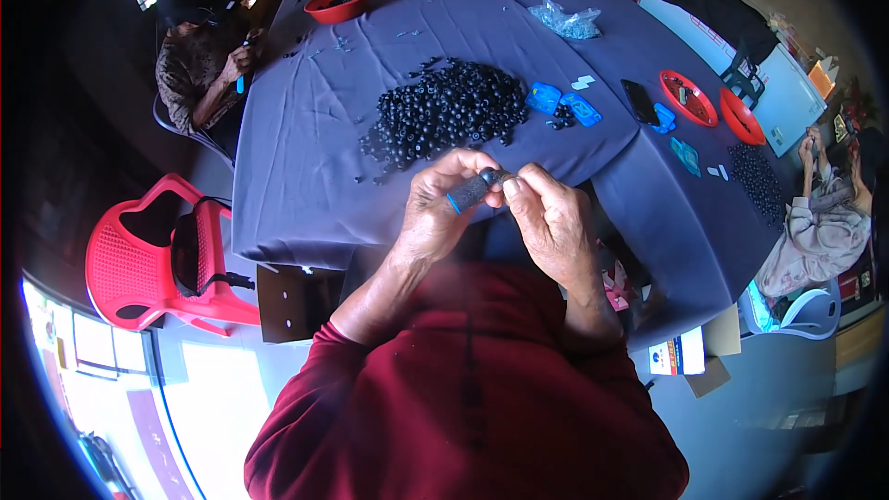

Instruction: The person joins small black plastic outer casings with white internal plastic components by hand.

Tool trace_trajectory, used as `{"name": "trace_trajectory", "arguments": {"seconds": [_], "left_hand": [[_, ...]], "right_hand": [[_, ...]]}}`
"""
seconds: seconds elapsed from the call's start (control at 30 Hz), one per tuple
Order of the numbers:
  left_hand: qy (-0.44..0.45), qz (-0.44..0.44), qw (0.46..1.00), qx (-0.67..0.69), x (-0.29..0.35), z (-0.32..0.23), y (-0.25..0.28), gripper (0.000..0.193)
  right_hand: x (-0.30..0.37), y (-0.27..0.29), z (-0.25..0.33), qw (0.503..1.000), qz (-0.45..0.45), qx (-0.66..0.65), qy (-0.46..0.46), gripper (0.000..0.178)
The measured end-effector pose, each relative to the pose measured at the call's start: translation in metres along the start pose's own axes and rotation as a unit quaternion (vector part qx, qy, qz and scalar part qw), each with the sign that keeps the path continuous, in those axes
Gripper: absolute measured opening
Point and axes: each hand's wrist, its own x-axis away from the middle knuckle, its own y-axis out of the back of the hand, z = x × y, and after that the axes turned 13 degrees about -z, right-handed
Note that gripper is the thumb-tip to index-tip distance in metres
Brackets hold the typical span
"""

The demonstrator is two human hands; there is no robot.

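Close together in front of my chest, both hands meet over the near edge of the cloth-covered table. A dark finger sleeve [469,193] with a blue rim covers the thumb of my left hand [433,206]. That thumb and the fingers pinch a small black round part [488,175]. My right hand [553,222] has its thumb and forefinger pressed together right beside the part; what lies between those fingertips is too small to make out. Just beyond the hands spreads a big heap of small black round parts [454,106], some scattered around its edge.
Blue plastic cases [544,96] lie right of the heap, near a black phone [639,102]. Red bowls [341,6] and a clear bag [565,18] stand farther off. One person [199,65] sits left, another [815,222] right by a second heap [757,183]. A red chair [139,259] stands left.
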Motion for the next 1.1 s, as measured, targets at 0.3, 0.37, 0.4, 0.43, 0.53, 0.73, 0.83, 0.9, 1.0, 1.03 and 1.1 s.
{"name": "trace_trajectory", "arguments": {"seconds": [0.3,0.37,0.4,0.43,0.53,0.73,0.83,0.9,1.0,1.03,1.1], "left_hand": [[-0.025,-0.006,0.998,-0.056,0.002,-0.004,-0.001,0.029],[0.02,0.001,1.0,0.013,0.004,-0.008,-0.006,0.037],[0.037,0.014,0.999,0.031,0.004,-0.008,-0.006,0.042],[0.035,0.013,0.999,0.031,0.004,-0.008,-0.007,0.042],[0.042,0.061,0.988,0.132,0.002,-0.005,-0.006,0.042],[0.064,0.066,0.985,0.144,0.003,-0.008,-0.006,0.039],[0.074,0.05,0.987,0.133,0.004,-0.009,-0.006,0.035],[0.069,0.047,0.989,0.12,0.004,-0.009,-0.006,0.033],[0.064,0.032,0.993,0.094,0.005,-0.012,-0.007,0.03],[0.064,0.02,0.995,0.08,0.005,-0.013,-0.008,0.028],[0.056,0.02,0.995,0.075,0.004,-0.012,-0.008,0.028]], "right_hand": [[0.003,-0.007,-0.007,0.999,0.03,-0.032,0.009,0.022],[0.002,-0.003,0.0,0.994,0.032,-0.098,-0.04,0.026],[0.003,-0.006,-0.002,0.987,-0.001,-0.152,-0.057,0.026],[0.001,-0.002,-0.001,0.988,-0.008,-0.153,-0.03,0.025],[0.001,0.006,0.01,0.994,-0.012,-0.109,-0.01,0.026],[0.008,-0.002,0.009,0.998,-0.021,-0.059,0.025,0.02],[0.009,-0.007,0.002,0.996,-0.049,-0.024,0.065,0.019],[0.008,-0.008,0.001,0.996,-0.05,-0.029,0.066,0.019],[0.008,-0.009,0.0,0.995,-0.057,-0.035,0.068,0.019],[0.008,-0.008,-0.001,0.996,-0.052,-0.026,0.067,0.019],[0.008,-0.008,-0.001,0.997,-0.046,-0.016,0.067,0.019]]}}
